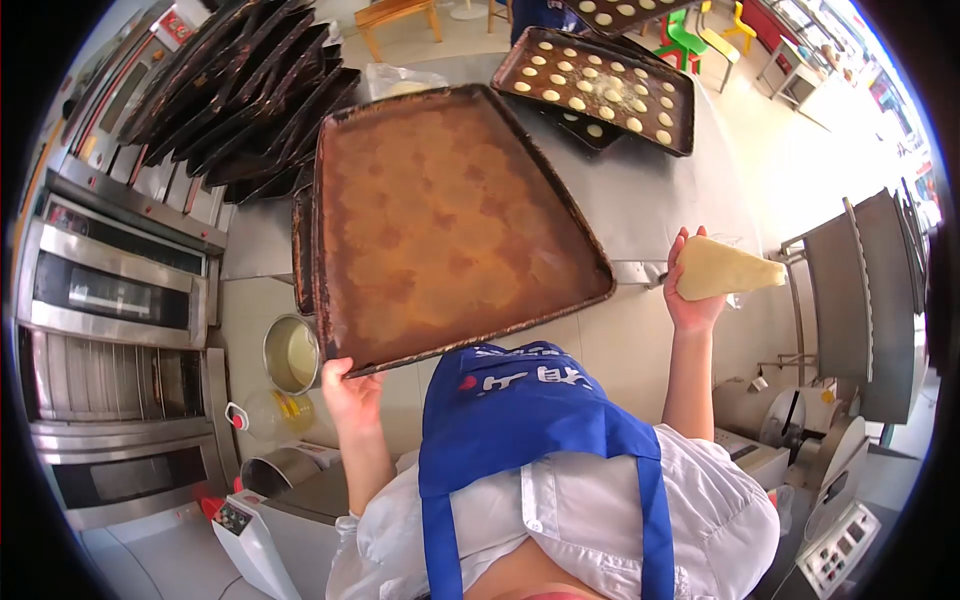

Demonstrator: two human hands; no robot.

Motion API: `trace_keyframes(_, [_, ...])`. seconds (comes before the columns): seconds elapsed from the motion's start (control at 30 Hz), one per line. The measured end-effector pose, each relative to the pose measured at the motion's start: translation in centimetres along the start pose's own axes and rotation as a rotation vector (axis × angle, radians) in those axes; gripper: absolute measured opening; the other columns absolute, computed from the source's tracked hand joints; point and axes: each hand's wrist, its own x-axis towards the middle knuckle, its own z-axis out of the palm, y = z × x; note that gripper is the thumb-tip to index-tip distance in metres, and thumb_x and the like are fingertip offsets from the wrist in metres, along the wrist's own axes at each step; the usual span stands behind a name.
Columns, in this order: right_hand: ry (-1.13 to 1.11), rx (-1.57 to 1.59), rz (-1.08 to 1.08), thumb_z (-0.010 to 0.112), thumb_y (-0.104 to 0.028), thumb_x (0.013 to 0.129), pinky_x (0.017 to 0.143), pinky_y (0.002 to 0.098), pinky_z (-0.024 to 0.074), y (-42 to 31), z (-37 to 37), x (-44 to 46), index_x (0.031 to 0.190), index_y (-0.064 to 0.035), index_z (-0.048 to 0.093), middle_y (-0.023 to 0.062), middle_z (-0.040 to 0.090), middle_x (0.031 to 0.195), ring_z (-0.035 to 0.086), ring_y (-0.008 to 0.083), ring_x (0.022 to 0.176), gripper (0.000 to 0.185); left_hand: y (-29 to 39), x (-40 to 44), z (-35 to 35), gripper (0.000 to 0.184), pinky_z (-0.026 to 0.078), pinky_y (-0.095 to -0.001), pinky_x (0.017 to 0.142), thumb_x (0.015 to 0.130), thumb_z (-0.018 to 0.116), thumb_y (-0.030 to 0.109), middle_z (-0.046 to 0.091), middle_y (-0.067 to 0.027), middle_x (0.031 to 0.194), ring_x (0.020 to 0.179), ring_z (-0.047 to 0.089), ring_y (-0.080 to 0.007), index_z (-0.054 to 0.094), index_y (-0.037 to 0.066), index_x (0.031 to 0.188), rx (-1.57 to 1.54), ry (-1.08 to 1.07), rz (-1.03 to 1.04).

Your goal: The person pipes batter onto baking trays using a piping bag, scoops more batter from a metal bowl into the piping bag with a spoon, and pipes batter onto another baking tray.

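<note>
My left hand grips the near left corner of a large brown baking tray, thumb over the rim. No dough lies on this tray; its surface is blotched and its rim dark. Off to the right, my right hand is wrapped round a piping bag filled with pale yellow batter, its narrow end pointing right. At the far side of the table, a baking tray with rows of round batter dots rests on another dark tray.
Many dark trays stand stacked on edge at the far left. Deck ovens line the left side. A steel pot and an oil jug are below the steel table. Machinery stands at right.
</note>
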Motion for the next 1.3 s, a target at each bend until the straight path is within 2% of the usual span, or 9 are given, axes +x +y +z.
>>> trace_keyframes(0.3, [0.034, 0.053, -0.039, 0.051, -0.045, 0.087, 0.085, 0.0418, 0.0533, -2.4, -1.2, -3.3, 0.129, -0.0133, 0.049, 0.0145, 0.048, 0.13, 0.049, 0.0288, 0.118, 0.053, -9.9, 4.3, -4.5, 0.043, 0.042, -0.0501, 0.101, 0.077, 0.05, 0.006, 0.056, -0.0116, 0.122, 0.113, 0.054, -0.0292, 0.05, 0.003, 0.119, -0.126, -0.072, -0.113])
trace_keyframes(0.67, [0.08, 0.016, -0.03, 0.048, -0.043, 0.089, 0.084, 0.0416, 0.0538, -1.0, -3.2, -2.3, 0.131, -0.0141, 0.048, 0.0152, 0.048, 0.13, 0.05, 0.0304, 0.116, 0.051, -20.0, 9.6, -4.3, 0.024, 0.043, -0.0461, 0.098, 0.09, 0.041, 0.008, 0.053, -0.0277, 0.116, 0.114, 0.053, -0.0336, 0.049, -0.008, 0.107, -0.058, -0.125, -1.069])
trace_keyframes(0.7, [0.1, 0.026, -0.031, 0.048, -0.043, 0.089, 0.083, 0.0418, 0.0537, -0.5, -3.2, -2.3, 0.131, -0.0142, 0.047, 0.0149, 0.048, 0.131, 0.05, 0.0304, 0.116, 0.051, -21.1, 10.5, -4.7, 0.035, 0.045, -0.0448, 0.096, 0.092, 0.038, 0.01, 0.056, -0.0143, 0.121, 0.115, 0.053, -0.0305, 0.045, -0.005, 0.123, 0.018, -0.105, -1.126])
trace_keyframes(0.83, [0.123, 0.073, 0.005, 0.048, -0.044, 0.089, 0.083, 0.0423, 0.0536, 0.8, -4.4, -3.0, 0.131, -0.0144, 0.047, 0.0146, 0.048, 0.13, 0.05, 0.0303, 0.117, 0.051, -22.4, 11.5, -3.0, 0.03, 0.048, -0.0405, 0.091, 0.095, 0.039, 0.016, 0.058, -0.0078, 0.12, 0.112, 0.056, -0.024, 0.051, 0.0, 0.119, 0.284, -0.199, -1.189])
trace_keyframes(0.93, [0.183, 0.082, 0.004, 0.048, -0.045, 0.089, 0.083, 0.0421, 0.0536, 2.0, -5.2, -3.7, 0.131, -0.0149, 0.047, 0.0142, 0.049, 0.13, 0.05, 0.0303, 0.117, 0.051, -21.8, 10.7, -1.8, 0.046, 0.045, -0.035, 0.091, 0.091, 0.053, 0.033, 0.054, -0.0091, 0.127, 0.111, 0.056, -0.0208, 0.051, 0.0, 0.123, 0.989, -0.379, -0.988])
trace_keyframes(0.97, [0.211, 0.07, -0.007, 0.048, -0.045, 0.089, 0.083, 0.0424, 0.0533, 2.5, -5.3, -3.8, 0.131, -0.0154, 0.047, 0.0138, 0.05, 0.129, 0.051, 0.0308, 0.116, 0.051, -20.3, 10.8, -0.4, 0.059, 0.044, -0.0335, 0.09, 0.087, 0.059, 0.04, 0.052, -0.0103, 0.131, 0.112, 0.055, -0.0239, 0.048, -0.003, 0.126, 1.318, -0.656, -0.99])
trace_keyframes(1.0, [0.223, 0.078, -0.007, 0.048, -0.045, 0.089, 0.083, 0.0424, 0.0533, 3.2, -5.3, -3.8, 0.131, -0.0154, 0.047, 0.0138, 0.05, 0.129, 0.051, 0.0308, 0.116, 0.051, -21.2, 12.1, -3.9, 0.057, 0.044, -0.0341, 0.09, 0.087, 0.057, 0.041, 0.054, -0.012, 0.129, 0.11, 0.056, -0.0279, 0.05, -0.001, 0.126, 1.558, -0.963, -0.616])
trace_keyframes(1.07, [0.273, 0.047, -0.003, 0.047, -0.045, 0.089, 0.084, 0.0432, 0.0528, 4.9, -4.9, -4.3, 0.131, -0.0156, 0.047, 0.0135, 0.051, 0.127, 0.052, 0.0312, 0.115, 0.051, -16.2, 11.0, 2.8, 0.054, 0.044, -0.0353, 0.092, 0.086, 0.055, 0.041, 0.059, -0.0146, 0.122, 0.108, 0.057, -0.0304, 0.054, 0.001, 0.123, 2.006, -1.315, -0.647])
trace_keyframes(1.3, [0.373, -0.075, 0.063, 0.042, -0.048, 0.091, 0.085, 0.0456, 0.0503, 15.1, -4.7, -2.7, 0.127, -0.015, 0.048, 0.014, 0.055, 0.122, 0.054, 0.0317, 0.111, 0.049, -11.4, 8.7, 13.4, 0.064, 0.04, -0.0365, 0.099, 0.077, 0.071, 0.015, 0.048, -0.0153, 0.132, 0.119, 0.05, -0.0246, 0.041, 0.0, 0.131, 1.14, -1.333, -0.055])
